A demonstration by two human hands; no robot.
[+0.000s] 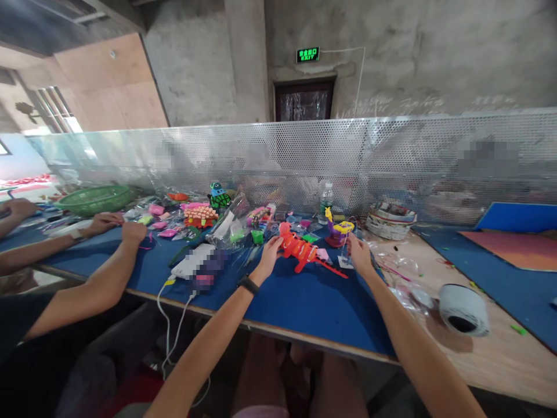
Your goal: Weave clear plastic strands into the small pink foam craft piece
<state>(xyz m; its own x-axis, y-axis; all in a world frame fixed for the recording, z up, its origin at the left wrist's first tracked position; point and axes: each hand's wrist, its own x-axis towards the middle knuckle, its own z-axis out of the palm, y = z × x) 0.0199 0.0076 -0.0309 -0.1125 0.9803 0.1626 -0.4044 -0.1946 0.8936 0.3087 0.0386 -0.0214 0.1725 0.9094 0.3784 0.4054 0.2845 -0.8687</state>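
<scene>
My left hand (272, 253) is closed on the head end of a red-orange toy dinosaur (304, 249) with pale stripes and a long, dark-edged tail. Its body hangs over the blue table mat (313, 307). To the right, my right hand (359, 255) has its fingers bent together beside a small white tag (346, 263). Something thin and clear shows at those fingertips, too fine to name. Just behind stands a purple and yellow toy animal figure (338, 233).
A white power bank (194, 261) with cables lies left of my forearm. A co-worker's hands (133, 231) are further left, near a green basket (93, 200). Behind are a water bottle (326, 203) and a paper-wrapped bowl (390, 222); a white roll (463, 309) lies right.
</scene>
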